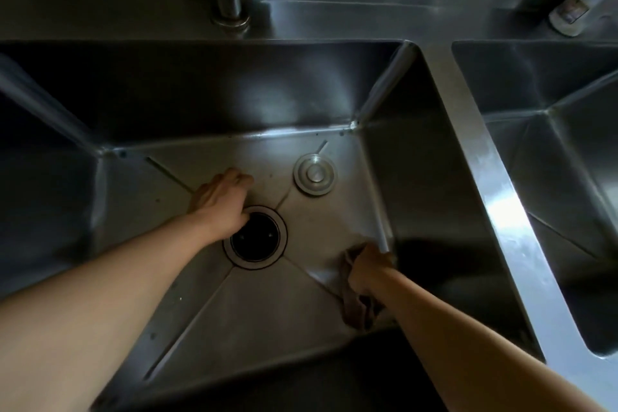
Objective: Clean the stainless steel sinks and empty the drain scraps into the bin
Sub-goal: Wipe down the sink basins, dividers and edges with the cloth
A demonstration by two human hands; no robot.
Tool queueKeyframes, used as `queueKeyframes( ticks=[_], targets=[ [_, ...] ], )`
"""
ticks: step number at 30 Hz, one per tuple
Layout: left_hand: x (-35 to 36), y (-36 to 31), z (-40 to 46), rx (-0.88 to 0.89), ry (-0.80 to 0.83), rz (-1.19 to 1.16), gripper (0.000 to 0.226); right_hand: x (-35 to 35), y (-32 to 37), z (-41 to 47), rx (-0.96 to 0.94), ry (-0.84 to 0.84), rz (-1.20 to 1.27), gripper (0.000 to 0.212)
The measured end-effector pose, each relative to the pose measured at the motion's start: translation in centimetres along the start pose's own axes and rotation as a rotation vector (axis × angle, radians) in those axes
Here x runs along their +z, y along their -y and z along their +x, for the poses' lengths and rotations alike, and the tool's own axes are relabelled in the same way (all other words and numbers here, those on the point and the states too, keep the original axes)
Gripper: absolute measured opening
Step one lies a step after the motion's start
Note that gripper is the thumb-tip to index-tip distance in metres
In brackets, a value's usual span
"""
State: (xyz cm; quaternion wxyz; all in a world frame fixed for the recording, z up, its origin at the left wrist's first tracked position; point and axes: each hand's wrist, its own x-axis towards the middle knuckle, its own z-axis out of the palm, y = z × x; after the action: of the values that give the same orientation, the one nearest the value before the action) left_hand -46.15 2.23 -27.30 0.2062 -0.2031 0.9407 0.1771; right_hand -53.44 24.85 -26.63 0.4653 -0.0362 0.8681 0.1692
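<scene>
Am gripping cloth in right hand, wiping sink at 4 o'clock; left hand loosely curled, holding nothing, bracing by drain. Should be pressing into seams.

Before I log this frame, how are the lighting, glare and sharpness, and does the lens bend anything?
Head view: dim overall, the steel sink walls nearly black; strong glare on the shiny divider strip between basins; the right hand gripping the crumpled brown cloth is slightly motion-blurred, while the left hand and round metal drain plug read clearly; wide-angle distortion bows the sink edges.
</scene>
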Motion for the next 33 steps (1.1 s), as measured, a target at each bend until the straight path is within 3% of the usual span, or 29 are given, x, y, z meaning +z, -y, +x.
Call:
queueKeyframes(
  ticks=[5,8,10,15,19,24,29,33],
  targets=[
    [0.5,1.4,-1.5,-0.018,0.013,-0.021,0.062,2.4,2.3,-0.3,0.011,-0.024,0.114,0.077],
    [0.6,2.3,-2.0,-0.032,0.017,-0.026,0.060,3.0,6.5,-1.3,-0.040,-0.132,0.426,0.052],
    [0.5,2.9,-2.2,-0.041,0.010,-0.027,0.060,2.8,9.1,-1.7,-0.142,-0.224,0.493,0.038],
    [0.0,4.9,-2.5,-0.053,-0.024,-0.021,0.060,1.0,11.3,-1.9,-0.392,-0.268,0.460,0.042],
    [-1.3,6.3,-2.4,-0.071,-0.045,-0.022,0.055,-3.8,11.8,-2.0,-0.535,-0.483,0.565,0.041],
    [-3.2,7.7,-1.4,-0.091,-0.091,-0.012,0.057,-10.3,15.0,2.4,-0.556,-0.652,0.472,0.042],
    [-4.1,8.5,-0.8,-0.107,-0.109,0.010,0.066,-9.7,18.4,7.1,-0.557,-0.726,0.259,0.034],
    [-4.5,8.7,-1.1,-0.112,-0.117,0.034,0.064,-6.7,18.3,7.3,-0.801,-0.726,0.099,0.047]
  ],
)
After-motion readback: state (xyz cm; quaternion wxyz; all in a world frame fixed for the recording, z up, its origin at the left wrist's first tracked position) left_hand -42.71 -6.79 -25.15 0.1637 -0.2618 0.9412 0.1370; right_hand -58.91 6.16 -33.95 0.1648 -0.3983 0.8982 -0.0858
